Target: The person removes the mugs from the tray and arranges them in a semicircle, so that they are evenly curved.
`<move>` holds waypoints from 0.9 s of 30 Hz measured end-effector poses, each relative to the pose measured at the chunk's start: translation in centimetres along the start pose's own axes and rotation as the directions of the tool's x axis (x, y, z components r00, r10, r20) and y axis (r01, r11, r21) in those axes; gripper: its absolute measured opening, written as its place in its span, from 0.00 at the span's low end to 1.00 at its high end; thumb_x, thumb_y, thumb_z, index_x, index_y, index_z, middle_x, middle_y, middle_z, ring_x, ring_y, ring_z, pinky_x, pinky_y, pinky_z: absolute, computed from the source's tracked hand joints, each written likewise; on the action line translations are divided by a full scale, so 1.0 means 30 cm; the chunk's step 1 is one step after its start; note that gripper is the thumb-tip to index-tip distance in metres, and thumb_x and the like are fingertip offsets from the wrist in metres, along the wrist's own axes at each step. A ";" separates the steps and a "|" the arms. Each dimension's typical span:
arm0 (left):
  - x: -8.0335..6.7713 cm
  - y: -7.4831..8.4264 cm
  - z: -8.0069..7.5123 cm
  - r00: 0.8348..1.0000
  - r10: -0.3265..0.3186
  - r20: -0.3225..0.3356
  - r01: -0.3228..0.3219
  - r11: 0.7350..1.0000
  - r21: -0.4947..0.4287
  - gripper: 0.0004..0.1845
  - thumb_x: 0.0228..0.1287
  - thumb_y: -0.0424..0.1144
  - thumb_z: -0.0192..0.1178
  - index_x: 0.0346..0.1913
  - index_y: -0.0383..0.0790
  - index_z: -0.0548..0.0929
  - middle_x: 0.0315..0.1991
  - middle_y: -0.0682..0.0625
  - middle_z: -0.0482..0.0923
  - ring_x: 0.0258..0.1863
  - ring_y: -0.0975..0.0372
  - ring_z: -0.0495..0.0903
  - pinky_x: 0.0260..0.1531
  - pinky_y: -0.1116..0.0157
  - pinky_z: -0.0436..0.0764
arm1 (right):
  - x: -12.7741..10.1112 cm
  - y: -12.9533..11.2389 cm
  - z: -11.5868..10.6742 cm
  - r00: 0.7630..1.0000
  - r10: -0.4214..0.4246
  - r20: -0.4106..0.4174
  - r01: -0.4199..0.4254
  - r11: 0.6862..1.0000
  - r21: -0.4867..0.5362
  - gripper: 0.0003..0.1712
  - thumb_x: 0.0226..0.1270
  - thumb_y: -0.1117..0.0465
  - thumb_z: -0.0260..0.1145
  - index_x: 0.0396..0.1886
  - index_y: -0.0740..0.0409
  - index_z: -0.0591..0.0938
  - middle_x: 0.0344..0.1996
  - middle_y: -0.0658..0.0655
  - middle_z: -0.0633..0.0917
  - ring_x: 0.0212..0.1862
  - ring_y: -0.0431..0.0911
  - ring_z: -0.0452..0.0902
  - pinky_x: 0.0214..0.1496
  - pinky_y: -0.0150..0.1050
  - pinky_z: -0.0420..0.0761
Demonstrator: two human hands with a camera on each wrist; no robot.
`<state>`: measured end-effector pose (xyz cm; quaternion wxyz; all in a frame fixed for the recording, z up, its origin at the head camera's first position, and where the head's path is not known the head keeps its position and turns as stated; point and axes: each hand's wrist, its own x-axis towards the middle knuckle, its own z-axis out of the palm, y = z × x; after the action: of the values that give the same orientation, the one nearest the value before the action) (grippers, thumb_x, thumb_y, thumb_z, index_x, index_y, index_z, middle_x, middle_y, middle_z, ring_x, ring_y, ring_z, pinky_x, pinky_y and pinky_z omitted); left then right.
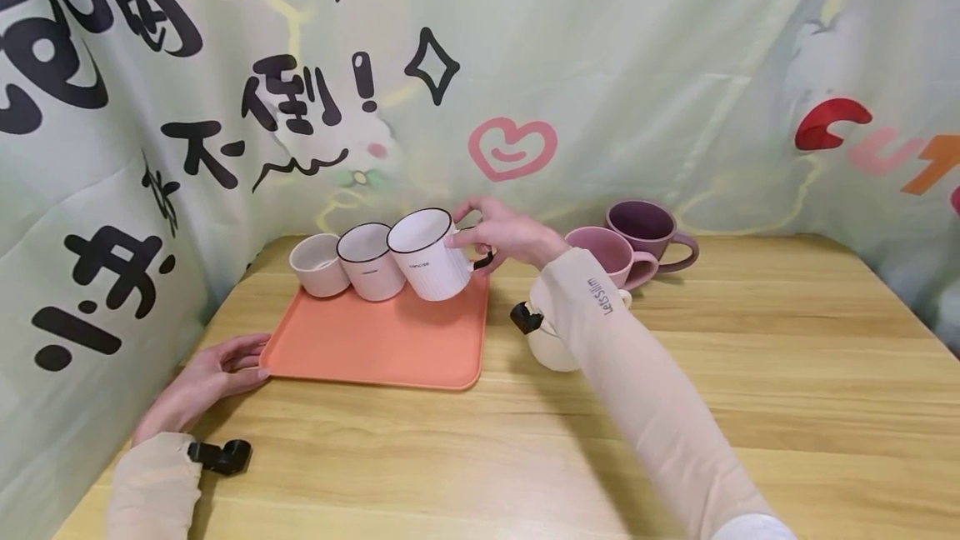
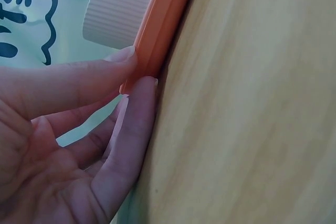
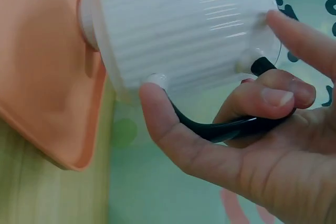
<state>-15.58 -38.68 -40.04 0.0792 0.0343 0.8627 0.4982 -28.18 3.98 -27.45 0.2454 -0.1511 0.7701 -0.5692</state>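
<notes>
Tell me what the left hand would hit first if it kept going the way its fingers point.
The left hand already has its fingertips against the rim of the orange tray, so the tray comes first. Past that rim, probably the pink ribbed cup, though depth is unclear.

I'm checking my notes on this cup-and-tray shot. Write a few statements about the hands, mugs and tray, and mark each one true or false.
1. The right hand holds the white ribbed mug by its black handle. True.
2. That mug stands flat and upright on the orange tray. False: it is tilted, held over the tray's far right corner.
3. The left hand grips a mug. False: its straight fingers rest against the tray's near left edge.
4. Two smaller cups, the cream cup and the black-rimmed white cup, sit at the back of the tray. True.
5. The pink mug and the purple mug stand on the tray. False: they stand on the wooden table, to the right of it.
</notes>
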 end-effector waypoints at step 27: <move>-0.003 -0.009 0.004 1.000 0.014 0.001 -0.014 1.000 -0.016 0.34 0.69 0.28 0.64 0.70 0.16 0.61 0.62 0.26 0.72 0.46 0.74 0.80 0.43 0.73 0.82 | -0.100 -0.035 -0.072 0.985 -0.108 -0.137 0.122 0.987 0.101 0.28 0.70 0.69 0.66 0.64 0.64 0.66 0.17 0.52 0.61 0.23 0.44 0.57 0.44 0.59 0.85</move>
<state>-15.48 -38.74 -40.34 0.0766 0.0402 0.8585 0.5055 -26.91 6.93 -25.33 0.1688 -0.1440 0.7422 -0.6323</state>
